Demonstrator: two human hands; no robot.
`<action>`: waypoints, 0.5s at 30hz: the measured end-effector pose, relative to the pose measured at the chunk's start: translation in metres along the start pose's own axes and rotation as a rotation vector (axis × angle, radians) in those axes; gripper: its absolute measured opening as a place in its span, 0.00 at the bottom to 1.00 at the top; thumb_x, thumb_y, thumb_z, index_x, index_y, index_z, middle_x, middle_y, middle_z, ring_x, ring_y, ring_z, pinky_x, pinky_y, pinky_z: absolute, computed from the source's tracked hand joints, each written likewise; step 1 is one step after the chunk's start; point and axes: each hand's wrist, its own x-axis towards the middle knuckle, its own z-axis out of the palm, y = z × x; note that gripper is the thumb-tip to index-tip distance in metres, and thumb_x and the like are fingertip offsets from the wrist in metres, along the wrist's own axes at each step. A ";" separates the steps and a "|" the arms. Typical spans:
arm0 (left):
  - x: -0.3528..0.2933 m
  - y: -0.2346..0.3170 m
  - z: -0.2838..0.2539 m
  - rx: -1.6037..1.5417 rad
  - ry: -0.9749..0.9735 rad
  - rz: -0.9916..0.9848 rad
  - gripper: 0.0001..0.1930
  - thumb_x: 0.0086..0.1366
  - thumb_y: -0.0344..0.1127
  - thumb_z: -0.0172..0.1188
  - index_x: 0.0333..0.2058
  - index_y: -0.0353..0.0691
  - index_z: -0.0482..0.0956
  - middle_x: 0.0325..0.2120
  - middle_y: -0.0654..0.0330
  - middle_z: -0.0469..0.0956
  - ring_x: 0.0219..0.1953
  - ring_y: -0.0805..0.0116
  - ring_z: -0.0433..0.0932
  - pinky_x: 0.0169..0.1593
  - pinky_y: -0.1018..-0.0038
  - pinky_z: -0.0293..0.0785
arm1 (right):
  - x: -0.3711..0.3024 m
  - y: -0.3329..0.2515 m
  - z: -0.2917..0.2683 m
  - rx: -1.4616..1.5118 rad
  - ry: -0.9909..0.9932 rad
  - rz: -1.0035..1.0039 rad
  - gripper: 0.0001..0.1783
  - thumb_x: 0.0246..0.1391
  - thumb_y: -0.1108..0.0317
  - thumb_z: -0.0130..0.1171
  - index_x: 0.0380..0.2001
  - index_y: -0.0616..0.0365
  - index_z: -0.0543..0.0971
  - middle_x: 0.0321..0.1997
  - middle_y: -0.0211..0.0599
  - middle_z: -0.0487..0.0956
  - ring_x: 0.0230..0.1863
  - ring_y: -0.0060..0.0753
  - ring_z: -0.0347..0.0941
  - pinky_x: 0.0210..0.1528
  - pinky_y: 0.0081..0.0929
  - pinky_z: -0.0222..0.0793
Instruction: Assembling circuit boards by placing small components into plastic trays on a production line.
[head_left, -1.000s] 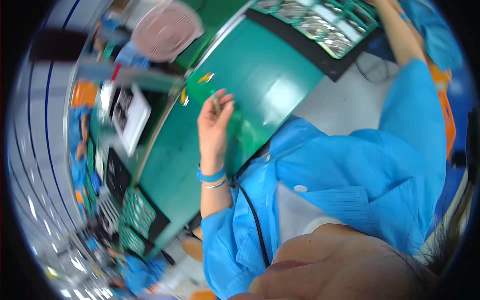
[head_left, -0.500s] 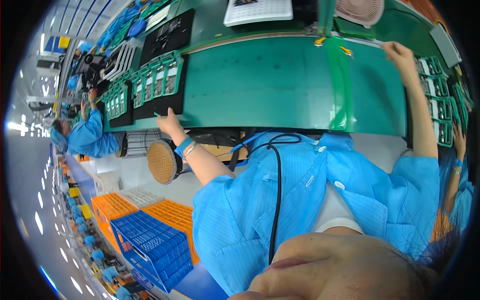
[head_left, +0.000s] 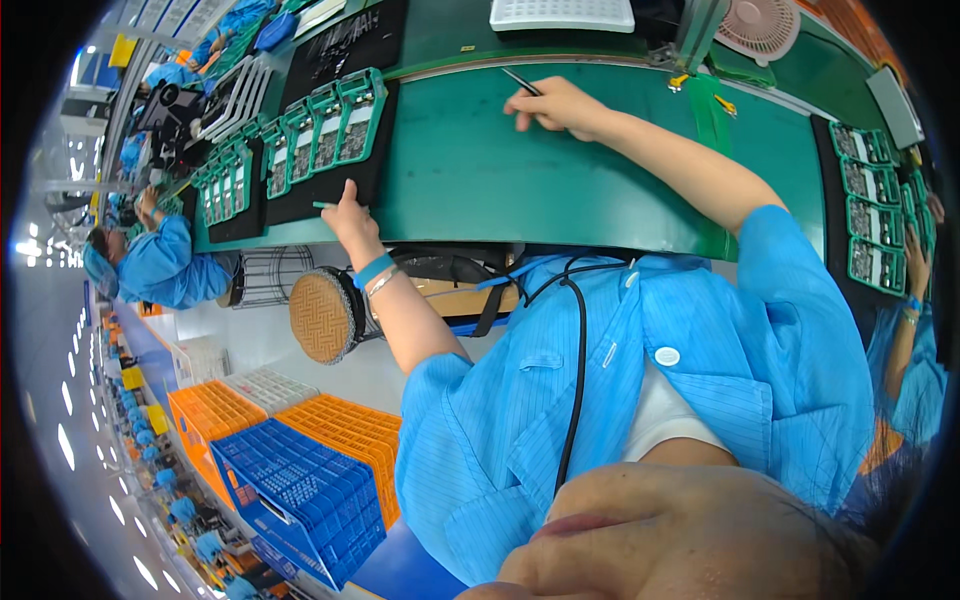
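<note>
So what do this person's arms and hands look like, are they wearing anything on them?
Blue sleeves with thin stripes end around the elbows, leaving the forearms uncovered. The left hand has no glove, but its wrist wears a blue band and a shiny, silvery bracelet. The right hand has no glove either.

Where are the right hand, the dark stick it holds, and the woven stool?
Right hand (head_left: pixel 562 106): head view, on the back of the hand.
Dark stick (head_left: pixel 521 81): head view, on its shaft.
Woven stool (head_left: pixel 321 316): head view, on its round top.
</note>
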 end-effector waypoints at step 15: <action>-0.212 0.031 -0.079 -0.112 -0.581 -0.537 0.32 0.67 0.24 0.62 0.67 0.32 0.62 0.60 0.51 0.73 0.60 0.59 0.75 0.62 0.66 0.73 | -0.048 0.020 0.005 0.330 -0.311 0.295 0.12 0.63 0.65 0.56 0.24 0.51 0.75 0.11 0.16 0.60 0.12 0.10 0.49 0.16 0.21 0.41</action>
